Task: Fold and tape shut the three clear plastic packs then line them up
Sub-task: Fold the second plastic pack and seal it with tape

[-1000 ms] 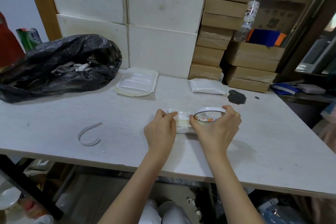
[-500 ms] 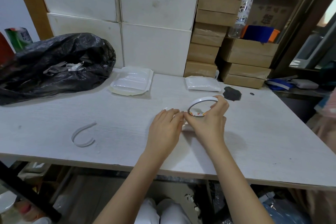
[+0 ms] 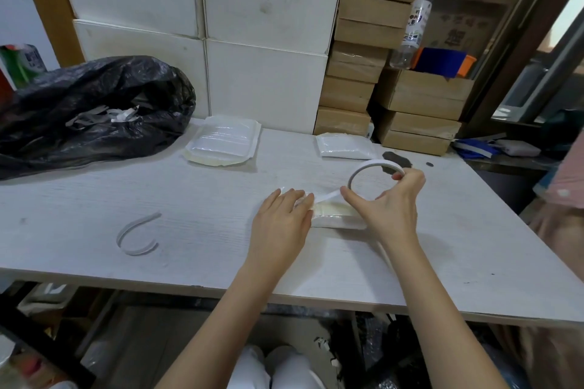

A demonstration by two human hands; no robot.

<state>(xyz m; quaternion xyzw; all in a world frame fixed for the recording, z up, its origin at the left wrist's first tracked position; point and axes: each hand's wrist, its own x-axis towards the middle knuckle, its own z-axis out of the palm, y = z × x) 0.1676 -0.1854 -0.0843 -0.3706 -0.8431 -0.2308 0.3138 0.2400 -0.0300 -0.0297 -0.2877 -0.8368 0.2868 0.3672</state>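
Note:
A folded clear plastic pack (image 3: 333,215) lies mid-table between my hands. My left hand (image 3: 281,221) presses flat on its left end, pinning the free end of a tape strip (image 3: 325,197). My right hand (image 3: 390,202) holds a white tape roll (image 3: 363,169) raised just above and right of the pack, with the strip stretched from the roll down to my left fingers. An unfolded stack of clear packs (image 3: 224,144) rests at the back centre. Another folded pack (image 3: 346,146) lies at the back right.
A black rubbish bag (image 3: 88,110) with paper strips fills the back left of the white table (image 3: 158,262). A curled tape backing strip (image 3: 136,234) lies front left. Cardboard boxes (image 3: 414,104) and white boxes (image 3: 259,41) stand behind. A dark patch (image 3: 399,159) marks the table beyond the roll.
My right hand has lifted the roll up and to the right, drawing a strip of tape out across the pack. My left hand has flattened onto the pack's left end.

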